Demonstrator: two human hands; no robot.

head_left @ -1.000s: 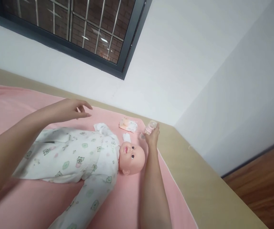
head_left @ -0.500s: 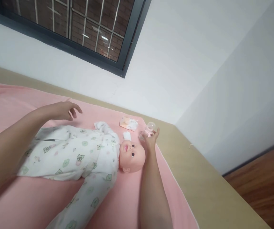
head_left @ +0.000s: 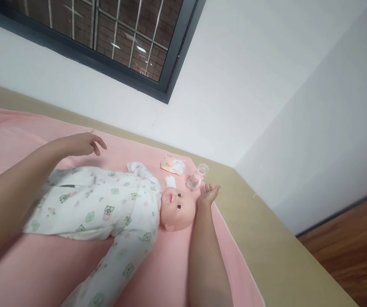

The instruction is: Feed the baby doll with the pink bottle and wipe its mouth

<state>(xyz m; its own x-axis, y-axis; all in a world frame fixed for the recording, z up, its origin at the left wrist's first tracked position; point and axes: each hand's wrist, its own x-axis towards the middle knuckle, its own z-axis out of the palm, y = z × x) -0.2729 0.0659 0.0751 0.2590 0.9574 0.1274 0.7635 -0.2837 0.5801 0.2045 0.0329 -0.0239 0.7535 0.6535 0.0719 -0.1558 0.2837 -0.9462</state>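
A baby doll (head_left: 177, 209) lies on its back on a pink sheet (head_left: 167, 264), dressed in a white patterned romper (head_left: 97, 204). My right hand (head_left: 209, 194) is open beside the doll's head, its fingers spread. Just past those fingers a clear baby bottle (head_left: 196, 178) with a pink collar and clear cap lies tilted on the sheet; whether a fingertip still touches it I cannot tell. My left hand (head_left: 87, 145) hovers over the sheet above the doll's lower body, fingers loosely bent and apart, holding nothing.
A small printed packet (head_left: 173, 164) and a folded white cloth (head_left: 170, 181) lie beyond the doll's head. The wooden tabletop (head_left: 250, 230) shows beyond the sheet at the right. White wall and a dark-framed window (head_left: 167, 89) rise behind.
My right hand has let go of the baby bottle and drawn back slightly toward me and to the right. My left hand has shifted slightly left. The doll stays in place.
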